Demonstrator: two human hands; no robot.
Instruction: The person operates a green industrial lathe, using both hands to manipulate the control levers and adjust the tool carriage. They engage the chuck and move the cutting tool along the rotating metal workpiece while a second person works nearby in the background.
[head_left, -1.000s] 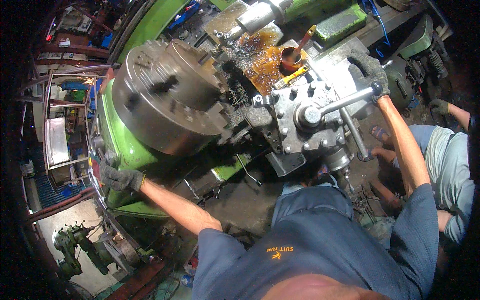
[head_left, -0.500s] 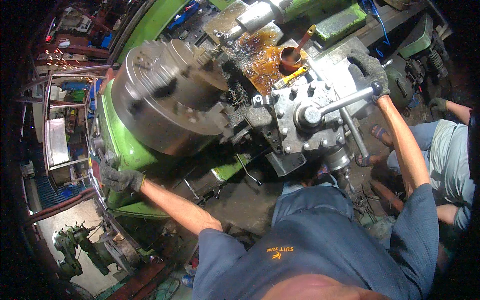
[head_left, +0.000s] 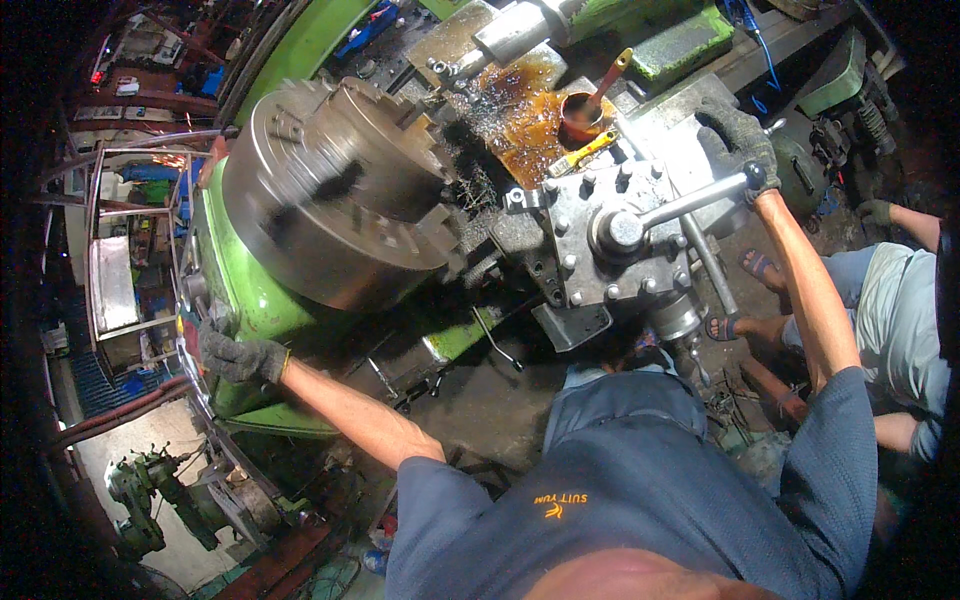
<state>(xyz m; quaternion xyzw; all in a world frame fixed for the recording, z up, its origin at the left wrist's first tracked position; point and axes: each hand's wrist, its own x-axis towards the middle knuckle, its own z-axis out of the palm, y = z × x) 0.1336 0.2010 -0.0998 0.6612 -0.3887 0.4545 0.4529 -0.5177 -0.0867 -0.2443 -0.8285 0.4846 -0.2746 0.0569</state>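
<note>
My left hand [head_left: 242,358], in a dark grey glove, rests against the front corner of the green lathe headstock [head_left: 240,285], beside a small panel. Its fingers look loosely bent, not wrapped round anything I can see. The big steel chuck [head_left: 320,200] on the headstock is smeared by turning. My right hand [head_left: 745,145], also gloved, lies on the bright metal slide [head_left: 700,185] with its fingers apart. Beside that wrist is the black knob of the clamp lever [head_left: 690,202], which runs from the bolted square tool post [head_left: 620,240].
A reddish cup [head_left: 582,118] with a brush standing in it and a yellow-handled brush [head_left: 585,155] are on the oily, chip-strewn surface behind the tool post. Control levers [head_left: 498,345] project below the chuck. Another person [head_left: 900,310] is close by on the right.
The chuck has turned, its jaws now blurred in other positions. Both my hands stay where they were. At the right, the other person's foot and leg have shifted slightly.
</note>
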